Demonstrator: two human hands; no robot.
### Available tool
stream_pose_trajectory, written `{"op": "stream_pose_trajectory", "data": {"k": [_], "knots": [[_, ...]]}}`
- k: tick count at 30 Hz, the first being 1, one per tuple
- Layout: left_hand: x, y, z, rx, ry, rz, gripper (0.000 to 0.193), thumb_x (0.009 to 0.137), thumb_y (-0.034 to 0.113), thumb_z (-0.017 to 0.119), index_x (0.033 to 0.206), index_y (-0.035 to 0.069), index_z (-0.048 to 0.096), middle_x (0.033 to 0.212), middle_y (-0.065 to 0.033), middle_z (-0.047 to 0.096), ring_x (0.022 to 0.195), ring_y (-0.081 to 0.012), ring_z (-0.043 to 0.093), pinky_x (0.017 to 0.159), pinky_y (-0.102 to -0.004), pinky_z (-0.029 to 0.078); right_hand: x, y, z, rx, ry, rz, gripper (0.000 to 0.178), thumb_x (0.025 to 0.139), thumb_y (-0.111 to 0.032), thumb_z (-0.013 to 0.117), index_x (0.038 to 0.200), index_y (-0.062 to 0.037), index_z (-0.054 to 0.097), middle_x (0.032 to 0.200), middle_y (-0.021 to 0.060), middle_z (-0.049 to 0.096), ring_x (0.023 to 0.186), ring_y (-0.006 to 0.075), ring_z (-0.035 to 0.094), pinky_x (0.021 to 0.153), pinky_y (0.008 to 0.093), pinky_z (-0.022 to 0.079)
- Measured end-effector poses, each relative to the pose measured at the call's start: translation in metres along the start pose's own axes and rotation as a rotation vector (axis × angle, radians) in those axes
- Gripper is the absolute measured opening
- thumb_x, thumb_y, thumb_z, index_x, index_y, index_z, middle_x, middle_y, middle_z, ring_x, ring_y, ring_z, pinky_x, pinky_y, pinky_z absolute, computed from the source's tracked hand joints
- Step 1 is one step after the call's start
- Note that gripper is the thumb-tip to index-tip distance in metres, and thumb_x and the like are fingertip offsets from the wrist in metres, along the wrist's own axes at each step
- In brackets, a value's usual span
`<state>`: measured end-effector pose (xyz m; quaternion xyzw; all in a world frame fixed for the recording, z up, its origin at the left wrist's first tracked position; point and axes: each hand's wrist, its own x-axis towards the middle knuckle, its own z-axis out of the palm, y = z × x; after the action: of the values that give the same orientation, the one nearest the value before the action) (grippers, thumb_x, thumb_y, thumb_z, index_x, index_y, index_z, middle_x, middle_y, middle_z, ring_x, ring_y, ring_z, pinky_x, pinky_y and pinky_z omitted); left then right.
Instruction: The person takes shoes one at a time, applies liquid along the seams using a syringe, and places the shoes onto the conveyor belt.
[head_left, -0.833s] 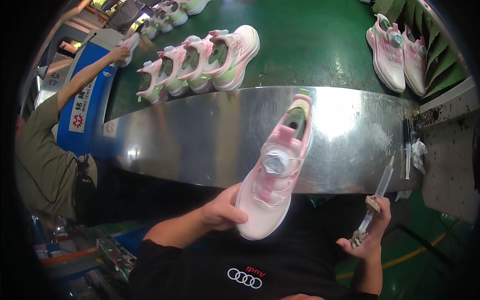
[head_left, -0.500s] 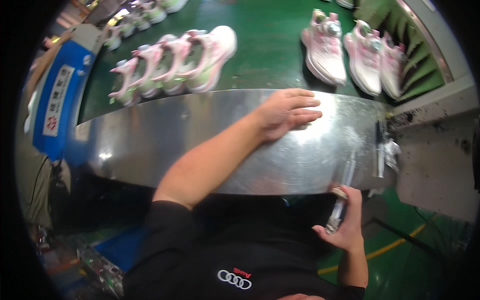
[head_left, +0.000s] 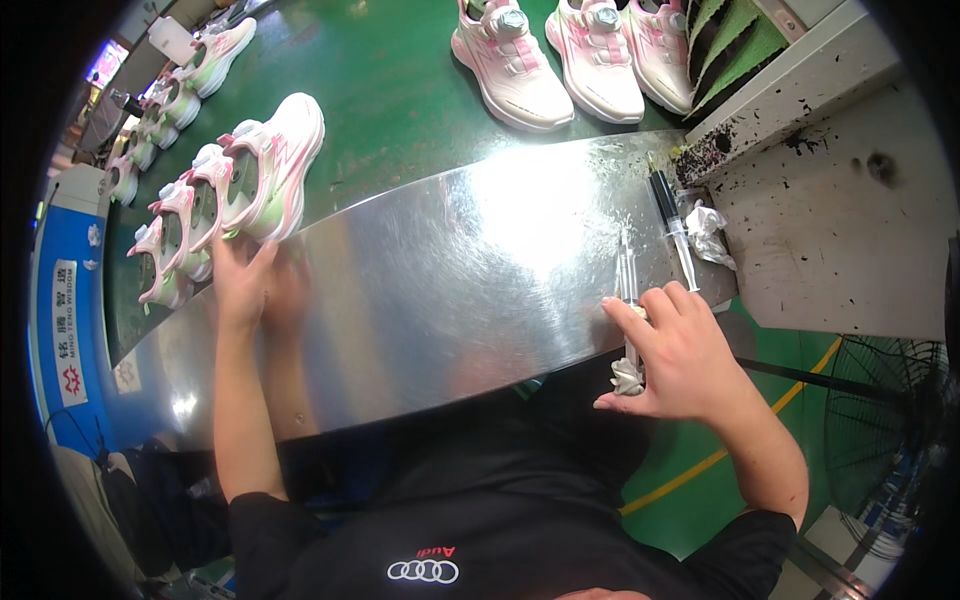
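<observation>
My left hand (head_left: pixel 243 283) reaches to the row of white-and-pink sneakers at the left. Its fingers and thumb are closed at the heel of the nearest sneaker (head_left: pixel 280 165), which still stands in the row; some fingertips are hidden. On the right, my right hand (head_left: pixel 672 350) is curled round a clear syringe (head_left: pixel 629 268), index finger across the barrel and thumb beside the plunger end. That end is wrapped in crumpled whitish material (head_left: pixel 627 379) and juts past the near edge of the shiny metal plate (head_left: pixel 420 270). The syringe's front part lies over the plate.
Several more sneakers (head_left: pixel 215 62) line the far left of the green table (head_left: pixel 385 65). Three sneakers (head_left: pixel 515 70) stand at the back right beside green flaps (head_left: pixel 735 55). A dark-filled syringe (head_left: pixel 670 215) and crumpled white tissue (head_left: pixel 708 235) lie by the machine's wall (head_left: pixel 840 200).
My left hand has moved from the middle of the metal plate left to the sneaker's heel. The right hand stays at the syringe, turned more palm-down. The view has shifted.
</observation>
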<state>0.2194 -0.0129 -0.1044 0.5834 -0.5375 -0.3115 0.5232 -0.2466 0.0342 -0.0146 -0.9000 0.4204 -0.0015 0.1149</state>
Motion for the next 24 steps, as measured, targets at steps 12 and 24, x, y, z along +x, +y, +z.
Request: {"op": "stream_pose_trajectory", "data": {"k": [12, 24], "knots": [[0.042, 0.023, 0.013, -0.084, 0.041, -0.063, 0.066, 0.074, 0.001, 0.066, 0.132, 0.006, 0.036, 0.125, -0.0113, 0.046, 0.111, -0.019, 0.048, 0.093, -0.03, 0.04, 0.007, -0.012, -0.003, 0.143, 0.028, -0.067, 0.076, 0.057, -0.042, 0.077, 0.117, -0.0059, 0.048, 0.087, 0.0099, 0.047, 0.082, 0.0275, 0.047, 0.072, 0.0356, 0.042], [-0.117, 0.078, 0.025, 0.424, -0.178, 0.225, 0.091, 0.064, 0.024, 0.076, 0.137, 0.005, 0.025, 0.133, -0.0131, 0.036, 0.123, -0.0267, 0.037, 0.1, -0.0372, 0.032, -0.018, 0.022, 0.045, 1.943, 0.247, 0.146, 0.095, 0.06, -0.06, 0.074, 0.129, -0.0059, 0.037, 0.113, 0.015, 0.052, 0.088, 0.0186, 0.05, 0.077, 0.0316, 0.042]]}}
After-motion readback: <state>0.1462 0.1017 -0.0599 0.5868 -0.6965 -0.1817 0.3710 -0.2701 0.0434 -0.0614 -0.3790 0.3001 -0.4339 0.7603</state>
